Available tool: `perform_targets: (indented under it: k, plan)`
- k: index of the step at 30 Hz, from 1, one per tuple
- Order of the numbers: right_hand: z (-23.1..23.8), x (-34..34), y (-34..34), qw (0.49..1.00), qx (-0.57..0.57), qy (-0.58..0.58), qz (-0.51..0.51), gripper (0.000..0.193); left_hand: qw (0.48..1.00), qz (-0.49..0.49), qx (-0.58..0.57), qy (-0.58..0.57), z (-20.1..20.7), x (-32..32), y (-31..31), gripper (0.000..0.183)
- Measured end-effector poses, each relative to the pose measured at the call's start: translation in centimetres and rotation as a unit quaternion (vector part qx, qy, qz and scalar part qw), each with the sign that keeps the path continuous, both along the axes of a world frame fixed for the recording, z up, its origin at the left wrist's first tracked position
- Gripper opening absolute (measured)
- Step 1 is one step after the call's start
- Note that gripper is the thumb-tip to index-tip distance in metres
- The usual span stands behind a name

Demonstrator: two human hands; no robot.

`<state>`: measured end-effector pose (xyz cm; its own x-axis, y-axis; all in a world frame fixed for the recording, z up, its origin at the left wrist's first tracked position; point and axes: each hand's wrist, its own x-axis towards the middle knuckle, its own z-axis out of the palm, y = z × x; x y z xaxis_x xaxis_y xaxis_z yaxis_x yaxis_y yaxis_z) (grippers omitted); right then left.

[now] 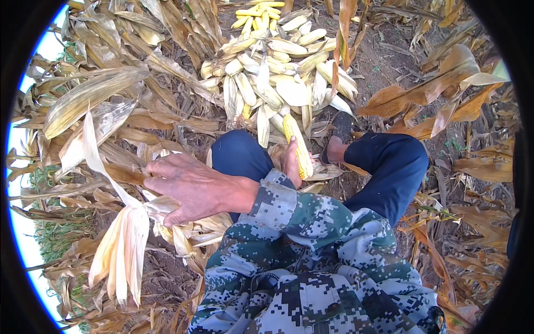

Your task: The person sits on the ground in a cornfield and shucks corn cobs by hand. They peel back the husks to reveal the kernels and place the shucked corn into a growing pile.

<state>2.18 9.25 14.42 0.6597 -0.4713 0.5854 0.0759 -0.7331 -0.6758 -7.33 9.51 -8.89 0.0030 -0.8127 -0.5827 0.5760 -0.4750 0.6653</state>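
Note:
My left hand (290, 164) is closed around the lower part of a bare yellow ear of corn (297, 142). Its thumb lies along the kernels, and the right sleeve covers most of that hand. Reaching across to the left, my right hand (192, 186) has its back turned up. A bunch of pale dry corn husk (125, 245) runs in between its thumb and fingers, with leaves hanging down and one strip sticking up. The fingertips are partly hidden. Beyond the held ear lies a heap of ears still in husks (278, 72).
Several peeled yellow ears (258, 14) lie at the far end of the heap. Dry stalks and leaves (111, 100) cover the ground on the left; brown leaves (428, 92) arch on the right. My bent knees (239, 153) flank the held ear, and loose husks (192, 239) lie below my right hand.

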Motion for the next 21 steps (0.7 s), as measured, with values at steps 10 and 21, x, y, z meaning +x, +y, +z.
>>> perform_targets:
  k: [10,21]
  plan:
    - [-10.6,-18.1,-3.1,0.868,0.136,0.08,-0.47,0.072,0.997,0.031,-0.066,-0.039,-0.7,-0.1,-1.1,0.058]
    - [-26.4,-20.8,-1.2,0.493,0.751,-0.378,-0.224,0.039,0.913,-0.12,-0.163,-0.354,0.4,-1.0,0.2,0.034]
